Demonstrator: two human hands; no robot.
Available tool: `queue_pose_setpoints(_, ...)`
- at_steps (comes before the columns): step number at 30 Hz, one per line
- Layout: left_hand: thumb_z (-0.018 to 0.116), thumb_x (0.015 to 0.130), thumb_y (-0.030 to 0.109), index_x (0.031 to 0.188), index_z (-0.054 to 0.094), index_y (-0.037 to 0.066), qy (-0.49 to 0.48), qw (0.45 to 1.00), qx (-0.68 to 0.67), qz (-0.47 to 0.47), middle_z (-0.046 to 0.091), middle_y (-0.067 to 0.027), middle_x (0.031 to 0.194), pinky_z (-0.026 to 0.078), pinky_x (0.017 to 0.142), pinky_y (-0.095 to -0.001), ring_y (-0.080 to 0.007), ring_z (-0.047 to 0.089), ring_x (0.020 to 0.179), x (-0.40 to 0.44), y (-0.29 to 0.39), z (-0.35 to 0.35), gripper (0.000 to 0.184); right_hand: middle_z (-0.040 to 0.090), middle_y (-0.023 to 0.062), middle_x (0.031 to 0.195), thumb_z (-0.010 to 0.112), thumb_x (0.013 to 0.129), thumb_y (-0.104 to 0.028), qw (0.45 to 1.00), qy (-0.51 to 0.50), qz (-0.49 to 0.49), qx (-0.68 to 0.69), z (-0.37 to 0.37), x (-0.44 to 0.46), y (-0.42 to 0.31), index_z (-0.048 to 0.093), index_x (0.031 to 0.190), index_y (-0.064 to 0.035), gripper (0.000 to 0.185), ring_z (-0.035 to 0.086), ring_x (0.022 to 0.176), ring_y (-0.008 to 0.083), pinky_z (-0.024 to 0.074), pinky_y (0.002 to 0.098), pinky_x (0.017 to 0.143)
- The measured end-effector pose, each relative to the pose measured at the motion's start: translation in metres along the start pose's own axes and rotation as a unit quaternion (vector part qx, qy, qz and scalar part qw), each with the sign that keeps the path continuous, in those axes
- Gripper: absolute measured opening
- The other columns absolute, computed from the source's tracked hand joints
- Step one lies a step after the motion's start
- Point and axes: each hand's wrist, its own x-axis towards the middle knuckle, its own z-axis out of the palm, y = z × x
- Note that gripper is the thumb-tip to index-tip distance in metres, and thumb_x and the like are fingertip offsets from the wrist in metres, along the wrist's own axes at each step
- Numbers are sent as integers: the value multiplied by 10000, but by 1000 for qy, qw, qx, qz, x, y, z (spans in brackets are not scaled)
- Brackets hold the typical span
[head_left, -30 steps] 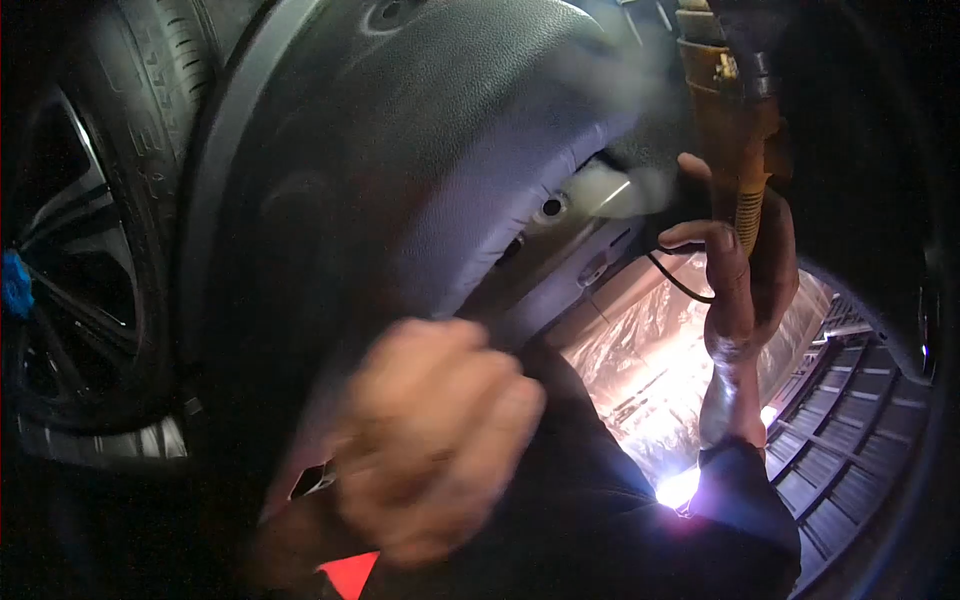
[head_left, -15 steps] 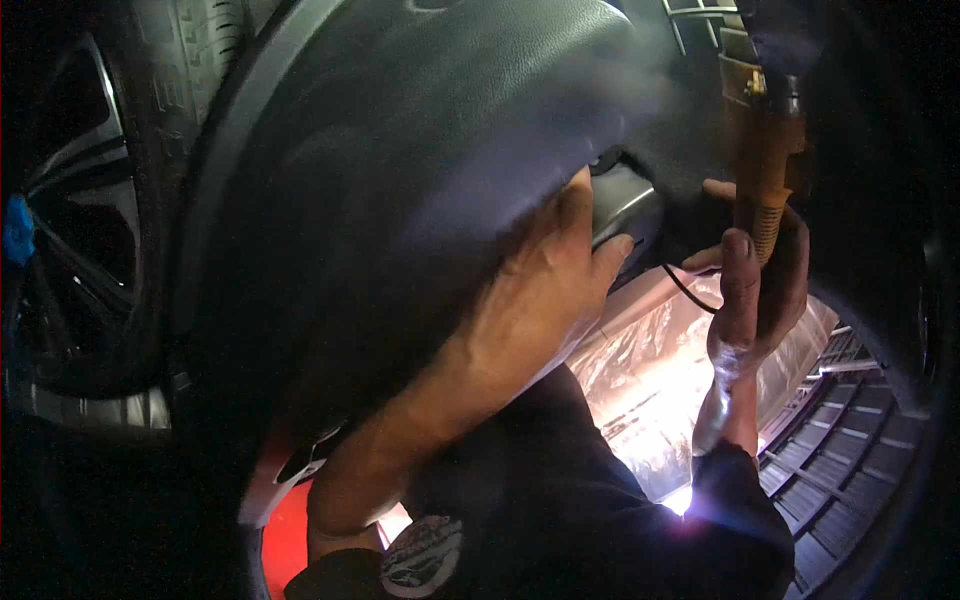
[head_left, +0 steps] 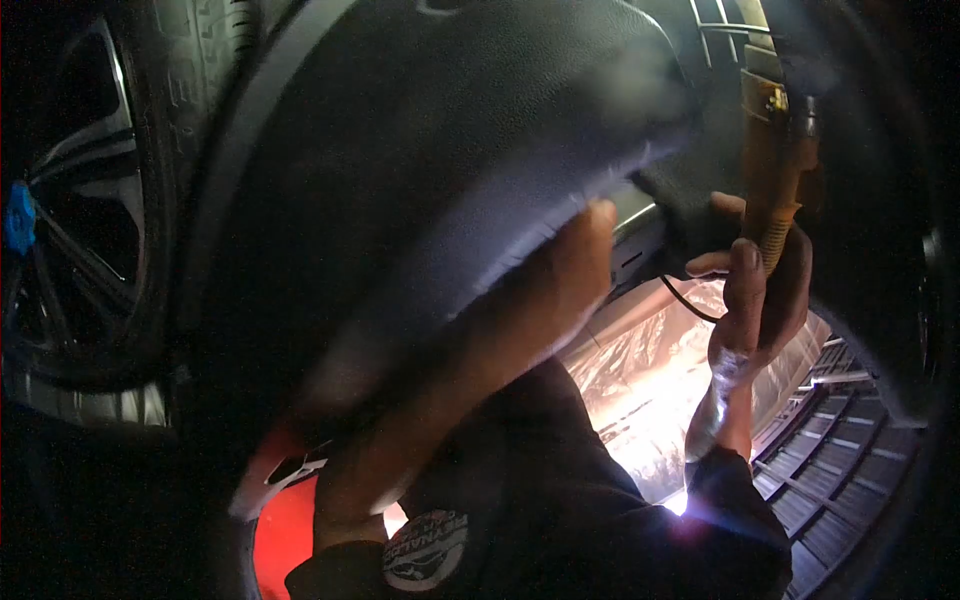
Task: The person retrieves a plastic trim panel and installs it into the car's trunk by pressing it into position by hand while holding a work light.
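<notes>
My left hand [head_left: 560,265] is at the lower edge of a large black textured panel [head_left: 480,130]. It is smeared by motion, with its knuckles bent and most fingers hidden. Just right of it is a smooth grey part [head_left: 640,215], partly covered by the hand. My right hand [head_left: 760,300] is closed around an orange-brown tool [head_left: 775,180] with a ribbed, coil-like section near the thumb. The tool's upper end has a dark metallic tip, and its exact kind is unclear. A thin black cable [head_left: 690,300] curves between the grey part and the right hand.
A spoked wheel [head_left: 85,200] with a blue centre [head_left: 19,218] stands at the left. Shiny clear film [head_left: 640,400] lies behind my arms. A red surface [head_left: 285,540] shows at lower left, and a ribbed metal structure [head_left: 840,470] at lower right.
My left hand has pulled back from the grey part, uncovering more of its lower side, and its fingers have curled out of sight. My right hand keeps its grip. The view has shifted slightly.
</notes>
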Motion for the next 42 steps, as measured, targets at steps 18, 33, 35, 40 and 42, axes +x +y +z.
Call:
queue_pose_setpoints(18, 601, 1019, 185, 1001, 711, -15, 139, 988, 69, -10, 706, -224, 895, 519, 760, -428, -366, 697, 817, 31, -4, 19, 229, 726, 222, 1113, 616, 1009, -185, 999, -1, -29, 25, 0, 0, 4, 550, 1276, 88, 388, 681, 675, 146, 566, 254, 622)
queue_pose_setpoints(33, 563, 1032, 196, 1140, 702, -18, 113, 992, -39, -44, 734, -221, 1035, 537, 905, -394, -347, 719, 966, 25, -11, 17, 277, 718, 230, 1119, 571, 1040, -201, 998, -10, -60, -7, 0, -3, 10, 547, 1298, 91, 390, 693, 644, 129, 542, 225, 559)
queue_pose_setpoints(35, 562, 1033, 210, 1160, 698, -18, 117, 993, 22, 6, 729, -228, 1053, 532, 927, -388, -338, 718, 992, 24, -22, 18, 294, 718, 231, 1115, 571, 1039, -198, 998, -17, -66, -12, 0, -2, 11, 550, 1293, 90, 385, 688, 641, 126, 538, 220, 558)
queue_pose_setpoints(40, 636, 995, 303, 1131, 705, -11, 50, 996, -26, -65, 729, -225, 1041, 535, 912, -380, -338, 716, 971, 12, -30, 32, 349, 716, 231, 1111, 579, 1037, -205, 999, -3, -46, -2, 3, -6, 9, 556, 1270, 96, 382, 676, 642, 121, 537, 215, 565)
queue_pose_setpoints(42, 672, 972, 342, 1103, 716, -5, 81, 988, -71, -111, 730, -217, 1033, 541, 884, -378, -341, 714, 944, 16, -3, 15, 373, 717, 229, 1110, 578, 1037, -203, 999, 1, -35, -5, 6, -5, 8, 553, 1270, 97, 381, 671, 643, 120, 537, 218, 571)
